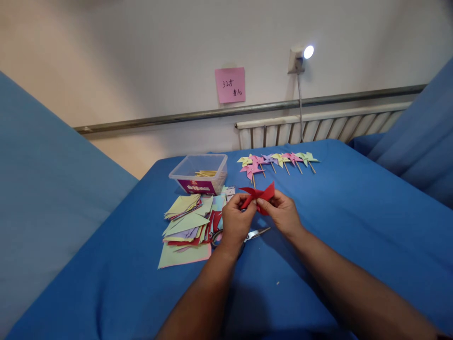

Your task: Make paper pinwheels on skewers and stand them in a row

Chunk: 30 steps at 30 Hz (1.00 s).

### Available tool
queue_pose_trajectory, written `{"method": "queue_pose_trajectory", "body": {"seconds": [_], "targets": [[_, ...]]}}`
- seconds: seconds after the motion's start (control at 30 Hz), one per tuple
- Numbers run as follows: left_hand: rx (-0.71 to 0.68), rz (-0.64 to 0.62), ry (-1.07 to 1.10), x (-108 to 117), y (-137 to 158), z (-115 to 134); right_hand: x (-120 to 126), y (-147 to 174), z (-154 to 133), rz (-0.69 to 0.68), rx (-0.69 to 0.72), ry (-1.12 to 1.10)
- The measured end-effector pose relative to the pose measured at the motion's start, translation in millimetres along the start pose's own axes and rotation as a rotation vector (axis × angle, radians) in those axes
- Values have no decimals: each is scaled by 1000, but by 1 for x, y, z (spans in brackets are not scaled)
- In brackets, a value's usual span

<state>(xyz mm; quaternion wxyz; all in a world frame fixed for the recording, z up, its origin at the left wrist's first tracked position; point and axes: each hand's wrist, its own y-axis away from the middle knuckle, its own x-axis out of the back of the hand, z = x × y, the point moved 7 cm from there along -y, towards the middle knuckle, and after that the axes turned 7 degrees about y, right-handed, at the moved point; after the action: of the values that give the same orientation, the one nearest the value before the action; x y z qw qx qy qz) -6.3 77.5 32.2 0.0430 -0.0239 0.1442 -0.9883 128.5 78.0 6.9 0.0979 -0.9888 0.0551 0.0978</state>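
A red paper pinwheel (264,192) is held up above the blue cloth, its points folded toward the middle. My left hand (238,218) pinches its left side, thumb near the centre. On the other side my right hand (283,212) grips it, with the thumb pressed close to the left one. Whether a pin or stick is at the centre, I cannot tell. Below the hands lie scissors (257,233), blades pointing right and partly covered by my left hand. Stacks of coloured paper (187,222) lie left of that hand.
A clear plastic box (180,170) holding thin wooden sticks (206,174) stands behind the paper. Several finished pinwheels (283,159) on sticks lie at the back of the blue-covered table (354,212). Behind are a radiator (325,125), a wall pipe (198,116) and a blue curtain (46,189) at left.
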Motion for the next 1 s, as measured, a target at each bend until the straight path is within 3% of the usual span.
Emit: {"method": "queue_pose_trajectory", "body": {"seconds": [0.3, 1.0], "targets": [[103, -60, 104, -3, -2, -7, 2, 0, 2, -26, 11, 41], [73, -44, 41, -3, 0, -5, 5, 2, 4, 43, 95, 181]]}}
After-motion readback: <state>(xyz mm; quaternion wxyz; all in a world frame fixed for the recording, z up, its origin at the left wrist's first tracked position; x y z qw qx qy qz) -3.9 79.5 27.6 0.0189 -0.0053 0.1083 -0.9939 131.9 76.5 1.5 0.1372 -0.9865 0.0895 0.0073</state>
